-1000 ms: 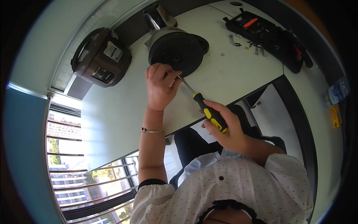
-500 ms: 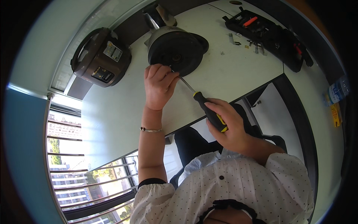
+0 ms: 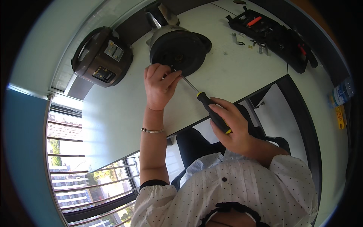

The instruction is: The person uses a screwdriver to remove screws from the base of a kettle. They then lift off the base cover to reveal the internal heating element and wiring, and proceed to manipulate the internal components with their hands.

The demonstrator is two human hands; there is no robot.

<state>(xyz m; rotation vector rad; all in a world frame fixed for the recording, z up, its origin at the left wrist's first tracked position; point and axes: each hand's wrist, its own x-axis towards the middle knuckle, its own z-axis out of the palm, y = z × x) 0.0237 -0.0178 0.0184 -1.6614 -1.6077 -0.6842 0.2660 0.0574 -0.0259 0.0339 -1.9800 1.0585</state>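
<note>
A steel appliance with a round black underside, which looks like a kettle, lies tipped on the table with its bottom toward me. My right hand wraps round the black and yellow handle of a screwdriver. The screwdriver's thin shaft slants up and left to the underside's near edge. There my left hand is closed, thumb and fingers pinched about the shaft's end. Its fingers partly cover the tip, and whether a screw sits there is hidden.
A brown rice cooker stands at the left, and a shiny metal vessel behind the appliance. An open black tool case lies at the far right with small metal parts beside it. A plastic bottle is at the right edge.
The right hand and the screwdriver handle have turned slightly, showing less of the yellow. My left hand has shifted a little leftward, still at the edge of the underside.
</note>
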